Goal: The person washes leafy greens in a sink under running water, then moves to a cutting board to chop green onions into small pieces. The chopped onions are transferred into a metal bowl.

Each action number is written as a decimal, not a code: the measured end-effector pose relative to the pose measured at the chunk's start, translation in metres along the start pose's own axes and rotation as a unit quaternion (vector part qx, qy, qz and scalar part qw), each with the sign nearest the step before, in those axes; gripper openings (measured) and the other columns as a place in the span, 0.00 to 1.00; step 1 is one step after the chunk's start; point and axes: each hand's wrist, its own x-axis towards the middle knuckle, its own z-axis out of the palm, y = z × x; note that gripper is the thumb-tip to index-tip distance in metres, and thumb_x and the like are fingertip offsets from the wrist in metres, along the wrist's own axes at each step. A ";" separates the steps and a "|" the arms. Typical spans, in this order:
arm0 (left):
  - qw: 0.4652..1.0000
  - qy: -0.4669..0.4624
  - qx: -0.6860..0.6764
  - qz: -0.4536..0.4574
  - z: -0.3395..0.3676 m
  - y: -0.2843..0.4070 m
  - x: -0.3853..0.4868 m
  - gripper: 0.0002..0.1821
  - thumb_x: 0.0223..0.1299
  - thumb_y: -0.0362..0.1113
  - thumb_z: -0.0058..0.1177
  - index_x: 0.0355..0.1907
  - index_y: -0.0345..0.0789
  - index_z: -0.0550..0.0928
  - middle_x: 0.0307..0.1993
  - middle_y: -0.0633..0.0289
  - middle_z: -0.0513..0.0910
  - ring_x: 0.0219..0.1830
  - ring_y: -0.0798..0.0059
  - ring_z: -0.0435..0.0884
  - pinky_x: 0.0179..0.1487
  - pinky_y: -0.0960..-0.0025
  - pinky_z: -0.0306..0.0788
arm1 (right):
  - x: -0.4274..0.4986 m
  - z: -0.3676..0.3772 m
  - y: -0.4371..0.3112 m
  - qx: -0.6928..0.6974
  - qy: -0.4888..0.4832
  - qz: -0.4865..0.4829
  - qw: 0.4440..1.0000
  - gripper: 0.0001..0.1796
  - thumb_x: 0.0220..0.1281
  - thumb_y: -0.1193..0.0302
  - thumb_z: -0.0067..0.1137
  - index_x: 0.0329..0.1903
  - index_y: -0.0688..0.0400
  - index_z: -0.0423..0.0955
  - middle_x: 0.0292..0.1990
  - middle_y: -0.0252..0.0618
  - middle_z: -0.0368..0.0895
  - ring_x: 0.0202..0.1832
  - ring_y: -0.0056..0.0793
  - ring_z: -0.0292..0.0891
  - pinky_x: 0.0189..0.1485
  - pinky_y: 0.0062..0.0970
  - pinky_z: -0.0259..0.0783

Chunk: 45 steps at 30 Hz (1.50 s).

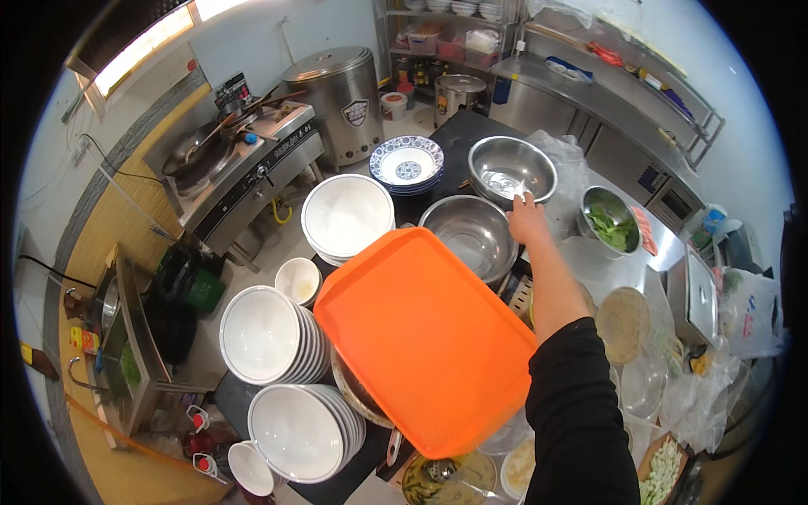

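My right hand (528,221) reaches across from the lower right, its fingers over the near rim of a stainless steel mixing bowl (489,165). A second steel bowl (470,230) sits just left of the hand. Below them an orange plastic tray (429,341) lies tilted in front of me and covers much of the table. Part of a pan (360,394) shows under the tray's left edge. My left hand is out of view. White bowls stand left of the tray in stacks (260,334) (297,432) and a further stack (347,214).
Blue-patterned plates (407,165) are stacked at the back. Right of my arm are a bowl of green leaves (609,221), a lidded steel container (694,293) and plastic bags (751,312). A wok stove (246,170) stands left, a sink (129,353) farther left, and a large steel boiler (334,101) behind.
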 end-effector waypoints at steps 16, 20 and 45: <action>0.985 -0.074 -0.097 -0.123 0.002 0.044 0.012 0.26 0.70 0.57 0.61 0.57 0.38 0.87 0.39 0.56 0.89 0.37 0.68 0.82 0.42 0.62 0.77 | 0.061 -0.050 -0.014 -0.085 -0.076 -0.104 0.988 0.11 0.58 0.64 0.67 0.41 0.55 0.88 0.44 0.48 0.90 0.51 0.46 0.87 0.52 0.44 0.81; 0.986 -0.075 -0.096 -0.116 -0.001 0.050 0.019 0.26 0.70 0.57 0.61 0.57 0.37 0.87 0.40 0.56 0.89 0.37 0.67 0.82 0.43 0.62 0.77 | 0.063 -0.074 -0.009 0.003 -0.077 -0.081 0.994 0.12 0.56 0.63 0.70 0.41 0.53 0.89 0.45 0.44 0.90 0.52 0.45 0.86 0.53 0.41 0.80; 0.988 -0.089 -0.087 -0.092 -0.034 0.048 0.064 0.27 0.70 0.57 0.61 0.56 0.35 0.87 0.43 0.54 0.89 0.42 0.63 0.84 0.48 0.58 0.78 | 0.060 -0.055 -0.004 -0.077 -0.017 -0.089 0.993 0.09 0.61 0.72 0.63 0.43 0.53 0.88 0.45 0.46 0.89 0.54 0.47 0.84 0.54 0.45 0.81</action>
